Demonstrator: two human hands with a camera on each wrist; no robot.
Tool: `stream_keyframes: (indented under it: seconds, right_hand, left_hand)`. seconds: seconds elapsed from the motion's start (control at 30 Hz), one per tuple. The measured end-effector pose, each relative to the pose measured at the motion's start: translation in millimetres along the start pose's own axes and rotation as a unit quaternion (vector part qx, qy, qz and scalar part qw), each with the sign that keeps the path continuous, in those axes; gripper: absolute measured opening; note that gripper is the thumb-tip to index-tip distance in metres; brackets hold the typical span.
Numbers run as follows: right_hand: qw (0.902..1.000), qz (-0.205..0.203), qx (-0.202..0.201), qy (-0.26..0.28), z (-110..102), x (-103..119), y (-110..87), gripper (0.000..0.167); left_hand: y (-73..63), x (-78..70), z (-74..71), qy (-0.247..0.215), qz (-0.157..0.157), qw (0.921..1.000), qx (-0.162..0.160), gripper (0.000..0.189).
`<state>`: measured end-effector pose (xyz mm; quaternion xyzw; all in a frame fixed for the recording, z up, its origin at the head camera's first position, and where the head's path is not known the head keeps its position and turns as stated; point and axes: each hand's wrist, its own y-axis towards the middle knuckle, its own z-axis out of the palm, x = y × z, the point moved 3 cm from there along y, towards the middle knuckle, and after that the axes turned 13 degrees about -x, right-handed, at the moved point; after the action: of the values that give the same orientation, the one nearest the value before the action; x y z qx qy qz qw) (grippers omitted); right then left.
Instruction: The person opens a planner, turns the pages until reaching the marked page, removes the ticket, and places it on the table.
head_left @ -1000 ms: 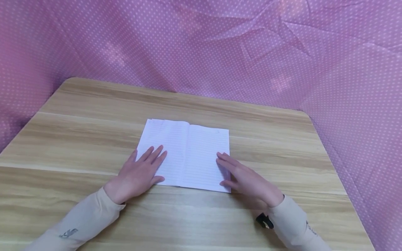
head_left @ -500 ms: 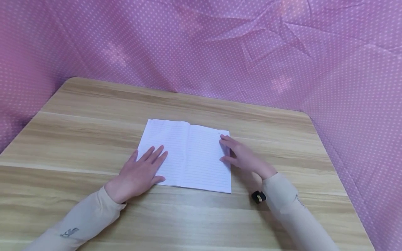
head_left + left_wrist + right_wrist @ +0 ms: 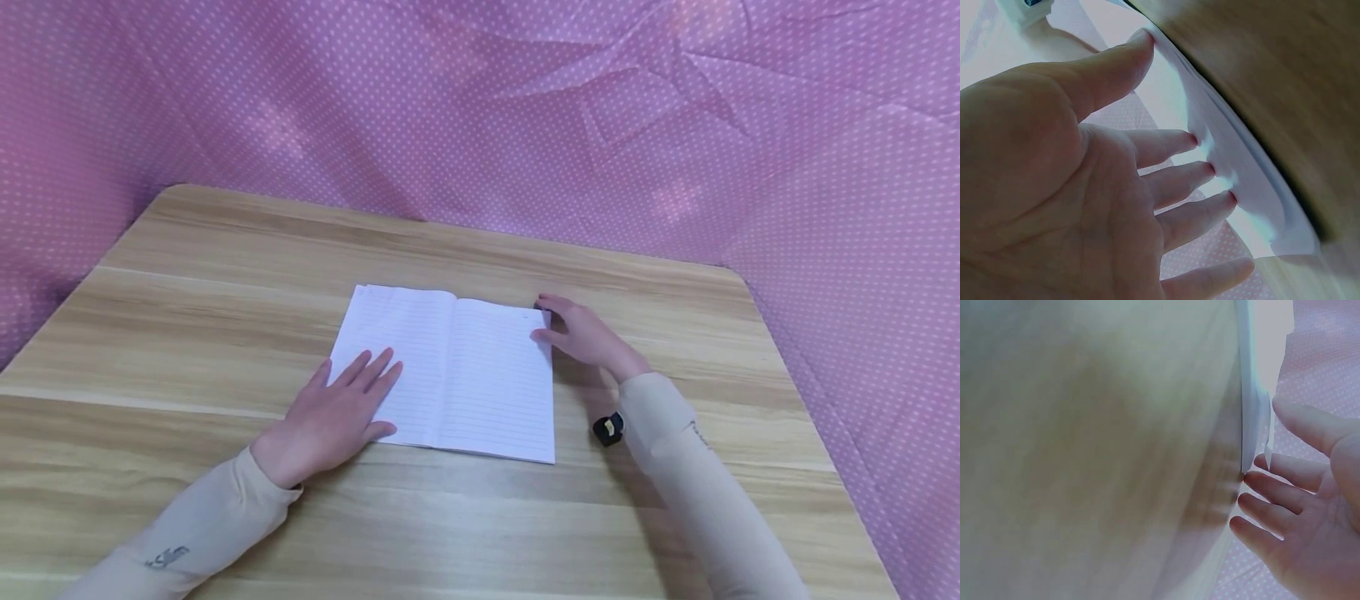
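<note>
The notebook (image 3: 495,383) is laid open on the table (image 3: 465,533), under the fingertips of the left hand (image 3: 326,421) and with its far corner beside the fingers of the right hand (image 3: 588,333). The left fingers are spread and straight, the left page (image 3: 405,321) being touched by their tips. The right fingers are loosely extended at the edge, nothing plainly pinched; a loose page corner (image 3: 1267,453) is seen between thumb and forefinger, though whether it is touched cannot be told. The step in hand is judged to be the separating of a sheet: one layer only should be taken near its corner, and the left page should be steadied lightly, so that nothing is creased.
</note>
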<state>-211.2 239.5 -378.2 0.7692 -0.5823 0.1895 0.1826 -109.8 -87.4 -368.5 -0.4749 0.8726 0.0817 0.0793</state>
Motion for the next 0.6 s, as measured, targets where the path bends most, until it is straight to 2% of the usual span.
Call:
stream_keyframes:
  seconds: [0.1,0.23,0.33,0.47,0.6]
  right_hand:
    - [0.9999,0.006,-0.004,0.009,-2,2,-1.2,0.056]
    - [0.9994,-0.011,-0.023,0.023,-4,6,-3.3,0.049]
    - [0.9967,-0.02,-0.049,0.061,-7,9,-6.8,0.044]
    - [0.9865,-0.003,-0.079,0.143,-10,9,-14.9,0.041]
    - [0.969,0.041,-0.076,0.231,-9,7,-25.0,0.046]
  left_hand:
    - [0.1,-0.1,0.0,0.0,0.0,1.0,-0.002,0.069]
    - [-0.2,0.6,0.4,0.001,0.001,1.0,-0.008,0.068]
    - [-0.3,0.9,0.9,0.001,0.001,1.0,-0.009,0.068]
    - [-0.1,0.8,1.5,0.001,0.0,1.0,-0.004,0.067]
    - [-0.1,0.5,1.3,0.002,-0.001,1.0,-0.002,0.067]
